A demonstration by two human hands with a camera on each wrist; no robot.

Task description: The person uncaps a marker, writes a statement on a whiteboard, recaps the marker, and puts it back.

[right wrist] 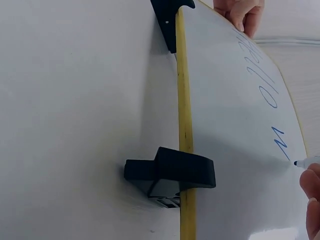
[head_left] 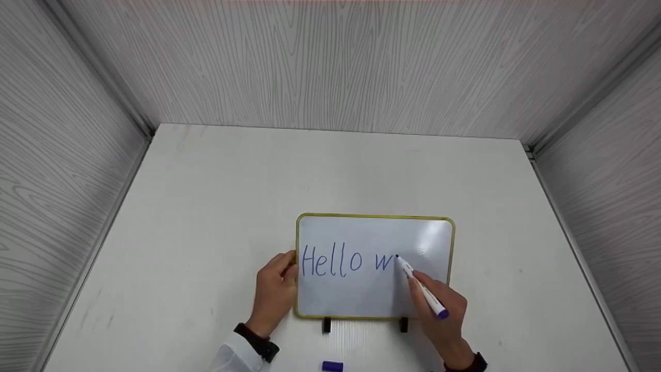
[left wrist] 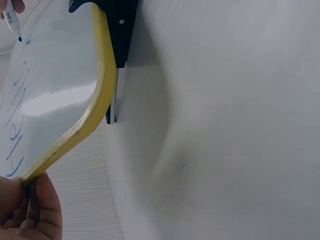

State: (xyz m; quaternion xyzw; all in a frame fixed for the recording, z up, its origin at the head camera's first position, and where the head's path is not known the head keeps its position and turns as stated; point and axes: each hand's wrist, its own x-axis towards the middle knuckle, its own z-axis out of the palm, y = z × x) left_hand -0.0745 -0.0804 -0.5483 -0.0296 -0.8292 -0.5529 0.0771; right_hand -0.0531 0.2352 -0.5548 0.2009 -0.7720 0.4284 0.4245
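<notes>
A whiteboard point(head_left: 361, 297) with a yellow frame stands on black feet, with "Hello w" written on it in blue. My left hand point(head_left: 273, 292) pinches the board's left edge between thumb and fingers, which the left wrist view shows at the frame's side point(left wrist: 35, 212). In my right hand point(head_left: 441, 310) is a white marker point(head_left: 424, 289) with a blue end, its dark tip at the upper right of the "w". From the right wrist view, the marker tip point(right wrist: 300, 163) appears at or very near the board surface; contact is hard to tell.
A blue marker cap point(head_left: 332, 366) lies on the white table point(head_left: 217, 206) in front of the board. Black stand feet point(head_left: 327, 325) jut out under the lower edge. Grey wood-grain panels point(head_left: 330, 62) close in the table at the back and both sides.
</notes>
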